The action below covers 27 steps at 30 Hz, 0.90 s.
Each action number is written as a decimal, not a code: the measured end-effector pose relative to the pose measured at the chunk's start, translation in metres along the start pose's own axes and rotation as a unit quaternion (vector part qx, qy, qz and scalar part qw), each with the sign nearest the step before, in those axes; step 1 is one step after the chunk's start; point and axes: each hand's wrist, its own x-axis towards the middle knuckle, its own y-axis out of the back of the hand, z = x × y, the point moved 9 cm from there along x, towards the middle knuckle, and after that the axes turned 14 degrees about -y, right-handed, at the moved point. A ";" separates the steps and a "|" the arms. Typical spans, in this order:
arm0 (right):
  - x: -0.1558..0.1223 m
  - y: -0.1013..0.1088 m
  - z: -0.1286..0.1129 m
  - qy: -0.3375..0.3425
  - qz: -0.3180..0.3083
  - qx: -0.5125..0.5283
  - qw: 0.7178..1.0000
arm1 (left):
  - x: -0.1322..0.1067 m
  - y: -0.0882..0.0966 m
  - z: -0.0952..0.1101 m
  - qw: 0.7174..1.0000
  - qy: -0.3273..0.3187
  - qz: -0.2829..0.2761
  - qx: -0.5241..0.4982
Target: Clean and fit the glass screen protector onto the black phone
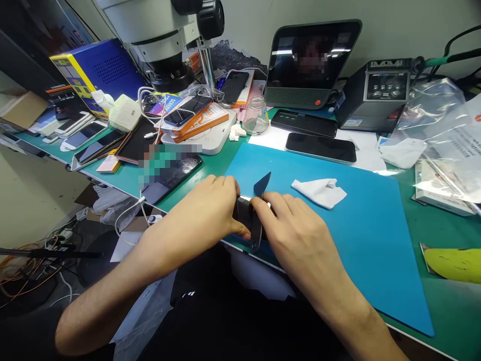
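My left hand (210, 205) and my right hand (296, 230) meet at the near edge of a blue work mat (361, 225). Between them lies a dark phone (244, 213), mostly hidden under my fingers. My left hand curls round the phone's left end. My right hand pinches a thin dark scraper blade (260, 200) that stands tilted over the phone, its tip pointing up. A crumpled white cloth (319, 191) lies on the mat just right of my hands.
Two dark phones (321, 148) lie behind the mat. A microscope (165, 35), a glass jar (255, 116), a small screen device (311, 60) and a black box unit (376, 95) stand at the back. Several phones and boxes (97, 145) crowd the left; plastic bags (447, 135) the right.
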 end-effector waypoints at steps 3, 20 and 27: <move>0.001 -0.001 0.000 -0.004 -0.001 0.004 1.000 | -0.004 -0.002 0.001 1.000 -0.004 0.007 0.004; 0.001 0.000 -0.001 0.001 0.005 0.004 1.000 | 0.006 0.010 0.008 0.997 0.041 -0.051 0.045; 0.000 0.000 -0.002 0.001 -0.001 0.006 1.000 | 0.014 0.009 -0.001 0.996 0.056 -0.070 0.025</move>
